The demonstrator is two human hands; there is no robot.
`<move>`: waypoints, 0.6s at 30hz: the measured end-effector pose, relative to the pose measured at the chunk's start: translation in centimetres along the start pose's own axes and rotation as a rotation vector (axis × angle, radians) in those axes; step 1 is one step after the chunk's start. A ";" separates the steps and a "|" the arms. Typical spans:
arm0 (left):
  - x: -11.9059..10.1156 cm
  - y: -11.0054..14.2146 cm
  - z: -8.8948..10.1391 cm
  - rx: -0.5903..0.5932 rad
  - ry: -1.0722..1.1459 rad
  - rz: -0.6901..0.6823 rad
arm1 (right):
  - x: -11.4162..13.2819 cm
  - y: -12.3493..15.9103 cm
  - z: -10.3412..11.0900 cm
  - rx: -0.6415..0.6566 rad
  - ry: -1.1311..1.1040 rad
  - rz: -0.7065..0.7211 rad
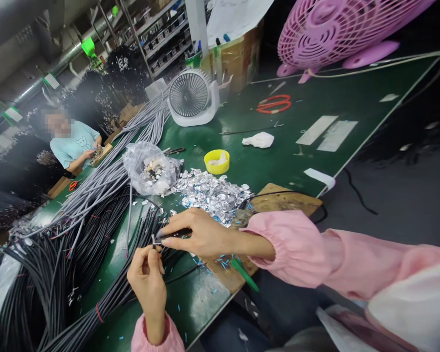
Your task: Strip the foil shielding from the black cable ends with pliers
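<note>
Pink sleeve (337,266) nearest, four o'clock. Our left hand (148,274) pinches black cable end (155,247), between seven and eight; our right hand (201,234) grips dark tool (181,233). Cable looks light, springy; best held near tip.

Black cables (113,295) — pink sleeves (293,249)

No word, number or brand can be read here. Behind the small white fan (190,95), the paper sheet (236,17) seems to carry faint marks, too pale for reading. To the left of this fan, a bear drawing (82,142) stands on the light blue shirt (64,152) of another person; it shows no letters that I can make out.
</note>
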State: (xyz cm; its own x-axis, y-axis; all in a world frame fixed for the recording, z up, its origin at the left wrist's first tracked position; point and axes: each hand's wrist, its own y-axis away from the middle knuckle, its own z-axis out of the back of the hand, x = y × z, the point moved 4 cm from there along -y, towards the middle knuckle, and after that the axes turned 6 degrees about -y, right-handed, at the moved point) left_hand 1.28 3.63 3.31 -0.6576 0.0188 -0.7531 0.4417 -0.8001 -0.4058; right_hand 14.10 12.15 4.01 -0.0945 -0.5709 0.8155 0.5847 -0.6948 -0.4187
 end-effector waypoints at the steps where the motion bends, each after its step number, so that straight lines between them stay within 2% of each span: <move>1: 0.1 -0.1 0.0 0.036 0.036 0.009 | 0.0 0.0 0.0 0.013 -0.029 0.004; 6: 0.4 -0.2 0.2 0.140 0.114 0.032 | 0.0 0.0 -0.2 0.044 -0.184 0.077; 11: 0.9 -0.1 0.3 0.209 0.190 0.100 | 0.2 -0.1 0.0 -0.019 -0.275 0.099; 15: 1.4 0.2 -0.3 0.325 0.267 0.181 | 0.7 0.1 -0.3 -0.040 -0.302 0.326; 18: 1.6 0.4 -0.6 0.361 0.262 0.200 | 0.8 0.6 -0.7 -0.054 -0.275 0.476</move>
State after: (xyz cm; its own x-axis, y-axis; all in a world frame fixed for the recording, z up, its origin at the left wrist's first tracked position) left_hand 0.75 3.74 1.63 -0.3847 -0.0436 -0.9220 0.2734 -0.9594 -0.0687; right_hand 13.79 10.94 4.14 0.3882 -0.6974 0.6024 0.4688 -0.4134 -0.7806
